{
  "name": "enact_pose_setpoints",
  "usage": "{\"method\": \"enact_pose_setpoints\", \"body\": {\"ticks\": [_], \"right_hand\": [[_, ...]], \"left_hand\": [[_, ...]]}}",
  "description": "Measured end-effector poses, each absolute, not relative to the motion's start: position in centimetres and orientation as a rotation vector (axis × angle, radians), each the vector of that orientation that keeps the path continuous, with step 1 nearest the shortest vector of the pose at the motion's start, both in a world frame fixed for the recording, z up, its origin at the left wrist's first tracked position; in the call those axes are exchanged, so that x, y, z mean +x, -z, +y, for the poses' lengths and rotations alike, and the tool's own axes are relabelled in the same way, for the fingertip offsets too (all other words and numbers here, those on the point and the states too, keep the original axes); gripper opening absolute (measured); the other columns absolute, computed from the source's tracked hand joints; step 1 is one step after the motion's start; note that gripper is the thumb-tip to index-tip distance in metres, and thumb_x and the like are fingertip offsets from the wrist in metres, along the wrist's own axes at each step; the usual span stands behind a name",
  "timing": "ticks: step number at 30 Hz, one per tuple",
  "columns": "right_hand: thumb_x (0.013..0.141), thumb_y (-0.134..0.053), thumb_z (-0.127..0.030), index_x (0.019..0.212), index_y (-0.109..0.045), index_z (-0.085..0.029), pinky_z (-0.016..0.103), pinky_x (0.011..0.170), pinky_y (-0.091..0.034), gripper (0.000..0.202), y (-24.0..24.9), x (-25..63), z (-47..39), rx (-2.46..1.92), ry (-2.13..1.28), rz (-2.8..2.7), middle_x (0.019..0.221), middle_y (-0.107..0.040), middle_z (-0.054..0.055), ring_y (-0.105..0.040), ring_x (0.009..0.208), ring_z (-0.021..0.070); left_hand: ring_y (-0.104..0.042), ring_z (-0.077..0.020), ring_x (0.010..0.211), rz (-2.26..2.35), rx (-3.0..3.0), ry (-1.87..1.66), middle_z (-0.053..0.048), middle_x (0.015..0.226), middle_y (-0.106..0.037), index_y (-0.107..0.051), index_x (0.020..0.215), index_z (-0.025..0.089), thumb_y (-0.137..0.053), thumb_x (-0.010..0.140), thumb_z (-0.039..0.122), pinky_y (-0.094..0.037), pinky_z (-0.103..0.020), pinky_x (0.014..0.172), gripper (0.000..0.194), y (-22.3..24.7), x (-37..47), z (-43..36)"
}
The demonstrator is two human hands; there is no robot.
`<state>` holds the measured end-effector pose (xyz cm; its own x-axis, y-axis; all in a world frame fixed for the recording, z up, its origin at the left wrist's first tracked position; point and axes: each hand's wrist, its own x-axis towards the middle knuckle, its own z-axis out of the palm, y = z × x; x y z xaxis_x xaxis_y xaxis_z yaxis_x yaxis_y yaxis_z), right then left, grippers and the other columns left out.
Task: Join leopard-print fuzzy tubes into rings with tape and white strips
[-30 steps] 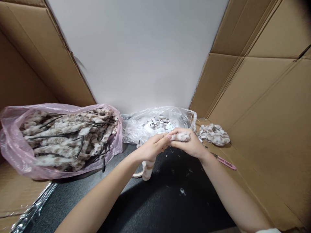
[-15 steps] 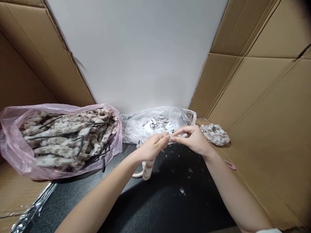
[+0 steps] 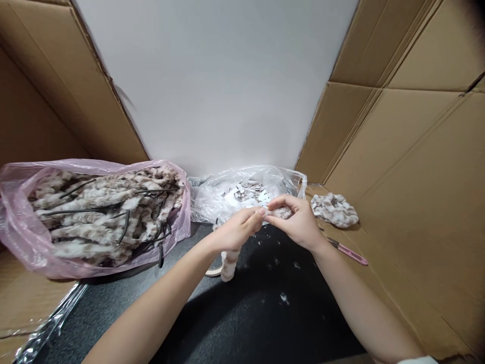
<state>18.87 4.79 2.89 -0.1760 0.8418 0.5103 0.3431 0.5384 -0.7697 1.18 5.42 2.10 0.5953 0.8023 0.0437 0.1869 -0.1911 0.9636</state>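
Observation:
My left hand (image 3: 241,227) is closed round a furry white-and-brown plush strip (image 3: 229,266), whose lower end hangs beneath the palm. A short dark tip pokes out by the knuckles. Thumb and index finger of my right hand (image 3: 301,222) are pinched together against the left fingertips, and furry plush (image 3: 282,212) shows inside the curl of the right hand. Whether both furry parts are one piece is hidden by the fingers. A pale ring (image 3: 213,272), like a tape roll, lies partly covered behind the hanging end.
On the left, a pink plastic bag (image 3: 22,242) holds many furry strips with black cords. A clear bag (image 3: 206,202) of grey-white scraps lies behind my hands. Furry pieces (image 3: 335,210) and a pink-handled craft knife (image 3: 350,253) rest at right, beside cardboard walls (image 3: 417,151).
My right hand has shifted slightly left and turned, showing more of the plush within it. More of the pink-handled knife is uncovered beside the right forearm.

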Motion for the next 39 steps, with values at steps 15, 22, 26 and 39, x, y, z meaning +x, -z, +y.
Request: {"method": "enact_pose_setpoints", "body": {"ticks": [15,22,26,39], "right_hand": [[0.067,-0.077,-0.017,0.107,-0.061,-0.022,0.032,0.081,-0.055,0.043,-3.0,20.0,5.4,-0.878,-0.756,-1.840,0.108,-0.069,0.006,-0.066,0.091,0.0186],[0.067,-0.081,-0.031,0.086,-0.068,-0.019,0.028,0.063,-0.055,0.026,-4.8,21.7,5.2,-1.003,-0.852,-1.795,0.086,-0.070,0.005,-0.063,0.070,0.0148],[0.067,-0.081,-0.034,0.077,-0.069,-0.018,0.027,0.058,-0.053,0.023,-4.7,21.3,5.2,-1.017,-0.857,-1.765,0.074,-0.068,0.003,-0.061,0.064,0.0144],[0.066,-0.080,-0.029,0.075,-0.068,-0.017,0.026,0.059,-0.050,0.019,-3.5,19.7,5.2,-0.969,-0.908,-1.725,0.074,-0.069,0.003,-0.063,0.067,0.0156]], "left_hand": [[-0.019,-0.0086,0.050,0.827,1.609,-0.765,0.008,0.055,-0.024,-0.031,0.061,0.021,-0.037,0.092,0.046,-0.018,-0.024,0.048,0.040,-1.7,2.0,5.5],[-0.021,-0.0090,0.050,0.834,1.610,-0.832,0.007,0.055,-0.026,-0.032,0.062,0.021,-0.038,0.091,0.043,-0.020,-0.024,0.049,0.037,-1.4,2.0,5.6],[-0.022,-0.0091,0.050,0.838,1.619,-0.847,0.007,0.055,-0.027,-0.033,0.062,0.021,-0.038,0.091,0.041,-0.020,-0.024,0.049,0.036,-1.3,2.1,5.6],[-0.022,-0.0094,0.051,0.822,1.645,-0.815,0.007,0.057,-0.026,-0.032,0.063,0.020,-0.036,0.093,0.044,-0.020,-0.024,0.050,0.039,-1.7,1.9,5.3]]}}
